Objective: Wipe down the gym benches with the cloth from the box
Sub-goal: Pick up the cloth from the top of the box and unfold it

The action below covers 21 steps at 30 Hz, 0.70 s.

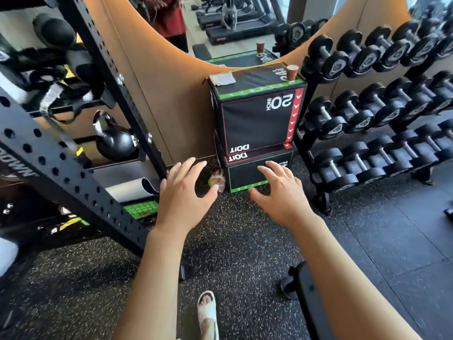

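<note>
A folded grey cloth (225, 79) lies on the top left corner of the upper black plyo box (257, 119), which is stacked on a second black box (247, 173) against the wall. My left hand (186, 192) and my right hand (279, 192) are both held out in front of me with fingers spread, holding nothing, low in front of the lower box. A black bench end with a wheel (301, 285) shows at the lower right, beside my right forearm.
A paper cup (292, 72) stands on the box's right corner. A dumbbell rack (377, 114) fills the right side. A black perforated rig (73, 168) with a kettlebell (114, 141) stands left. A mirror is on the wall behind. My sandalled foot (208, 312) is on speckled rubber floor.
</note>
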{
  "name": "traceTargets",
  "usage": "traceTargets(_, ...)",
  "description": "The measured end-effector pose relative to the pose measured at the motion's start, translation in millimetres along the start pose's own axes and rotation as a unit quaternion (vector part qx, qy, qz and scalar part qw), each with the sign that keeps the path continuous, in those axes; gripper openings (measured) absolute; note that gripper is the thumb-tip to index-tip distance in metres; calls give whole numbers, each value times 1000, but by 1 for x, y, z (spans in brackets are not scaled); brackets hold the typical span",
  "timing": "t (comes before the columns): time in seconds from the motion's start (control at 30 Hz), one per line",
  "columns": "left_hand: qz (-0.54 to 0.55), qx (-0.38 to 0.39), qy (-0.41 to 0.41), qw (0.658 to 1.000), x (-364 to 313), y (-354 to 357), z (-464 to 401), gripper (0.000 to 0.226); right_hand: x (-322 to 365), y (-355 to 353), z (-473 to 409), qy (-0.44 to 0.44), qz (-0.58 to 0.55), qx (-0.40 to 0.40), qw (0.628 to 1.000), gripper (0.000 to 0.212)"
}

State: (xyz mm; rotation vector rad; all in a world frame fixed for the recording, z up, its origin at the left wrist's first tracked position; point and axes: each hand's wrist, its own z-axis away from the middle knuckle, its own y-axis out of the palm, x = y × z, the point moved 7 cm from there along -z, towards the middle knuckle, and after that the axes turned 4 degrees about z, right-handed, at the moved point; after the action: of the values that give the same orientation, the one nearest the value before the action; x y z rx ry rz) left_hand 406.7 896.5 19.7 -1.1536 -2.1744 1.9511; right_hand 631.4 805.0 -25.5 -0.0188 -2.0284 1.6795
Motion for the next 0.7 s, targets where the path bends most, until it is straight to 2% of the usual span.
traceTargets(0.47,22,24,85,996,84,-1,-204,63,59,27,-180,52,0,-53,997,68)
traceTargets(0.7,47,45,98,993,104,22,-268,64,57,40,-234,77,-3,-54,996,65)
